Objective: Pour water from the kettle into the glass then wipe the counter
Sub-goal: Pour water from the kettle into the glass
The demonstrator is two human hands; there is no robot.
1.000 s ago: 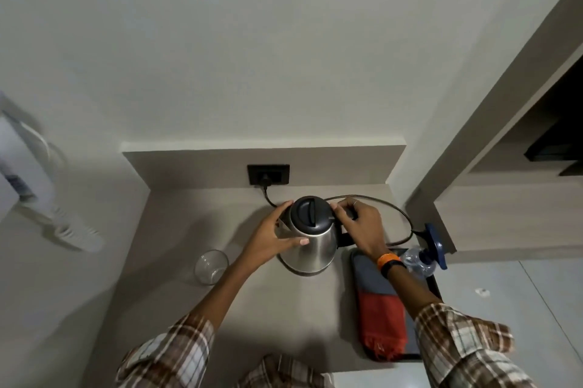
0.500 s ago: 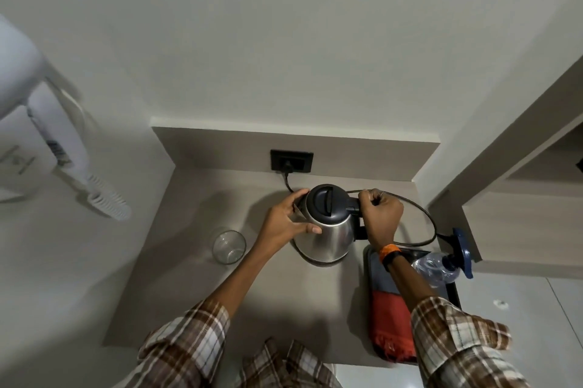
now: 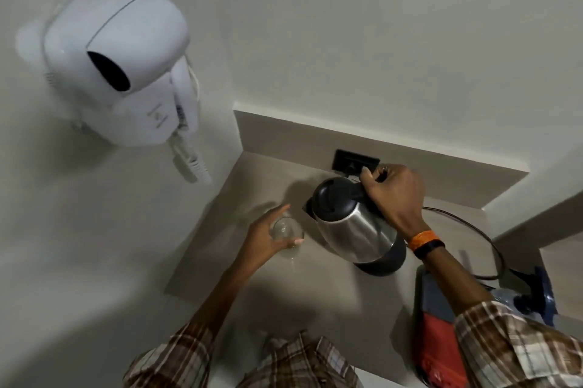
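Note:
A steel kettle with a black lid is tilted to the left, its spout toward a clear glass. My right hand grips the kettle's black handle at the back. My left hand wraps around the glass, which stands on the beige counter just left of the kettle. The kettle's black base shows under its lower right side. No stream of water can be made out. A red and blue cloth lies at the counter's right.
A white wall-mounted hair dryer hangs on the left wall above the counter. A black socket sits in the back panel, and a black cord loops behind the kettle. A spray bottle with a blue trigger lies at the right edge.
My left hand left the kettle and took hold of the glass. My right hand tipped the kettle leftward toward the glass. The view swung left, bringing the hair dryer into sight.

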